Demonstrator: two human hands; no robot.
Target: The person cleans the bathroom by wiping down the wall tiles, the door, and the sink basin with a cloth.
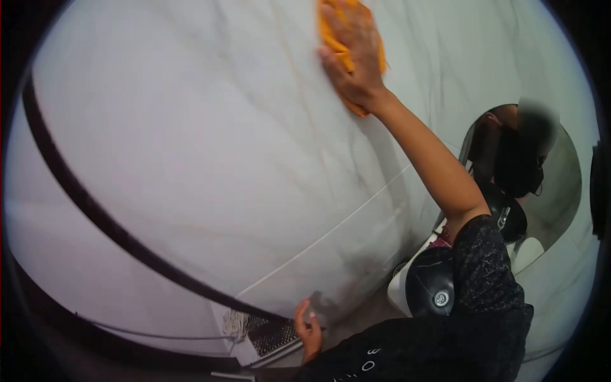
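High on the pale marbled wall (254, 127), my right hand (359, 57) presses and holds an orange cloth (352, 105) against the surface. The cloth shows around the fingers and below the palm. My right arm stretches up from a black patterned sleeve. Low in the view, my left hand (307, 328) is beside the lower end of a dark curved strip (127, 239). Its fingers are apart and nothing shows in them.
An oval mirror (560, 191) on the right wall reflects a person and a basin. Beneath it, a black round basin (429, 283) with a drain stands on a white counter (398, 293). At the bottom left are a dark grate (273, 334) and pale mop-like strands (235, 323).
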